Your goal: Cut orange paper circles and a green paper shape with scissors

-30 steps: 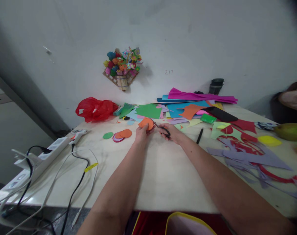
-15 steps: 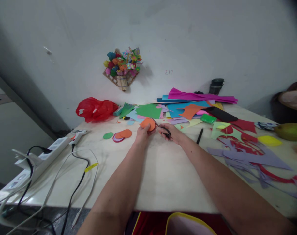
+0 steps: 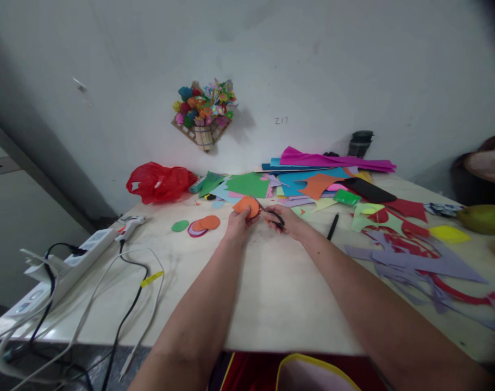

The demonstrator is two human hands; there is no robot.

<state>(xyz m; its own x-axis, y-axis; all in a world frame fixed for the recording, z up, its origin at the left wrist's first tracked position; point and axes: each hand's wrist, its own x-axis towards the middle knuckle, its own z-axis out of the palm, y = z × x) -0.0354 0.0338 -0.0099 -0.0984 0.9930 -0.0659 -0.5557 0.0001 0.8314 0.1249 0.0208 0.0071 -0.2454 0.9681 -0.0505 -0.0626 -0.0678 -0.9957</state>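
A piece of orange paper [image 3: 252,205] with a rounded outline is pinched in my left hand [image 3: 239,221], above the middle of the table. My right hand [image 3: 283,218] is closed round the black handles of a pair of scissors [image 3: 277,218]. The blades point up and left, at the right edge of the orange paper; whether they touch it I cannot tell. Left of my hands lie a green paper circle [image 3: 180,226] and a small overlapping pile of circles, with orange circles [image 3: 210,222] on top of a pink-rimmed one.
Coloured paper sheets [image 3: 247,184] and a red plastic bag [image 3: 161,182] lie along the wall. To the right are a black pen [image 3: 333,226], a dark phone [image 3: 369,189], purple scraps [image 3: 426,266] and a green mango-like fruit [image 3: 483,219]. A power strip [image 3: 68,269] with cables occupies the left.
Hardly anything differs. My right hand and the scissors have shifted very slightly at the edge of the orange paper, while my left hand stays in place.
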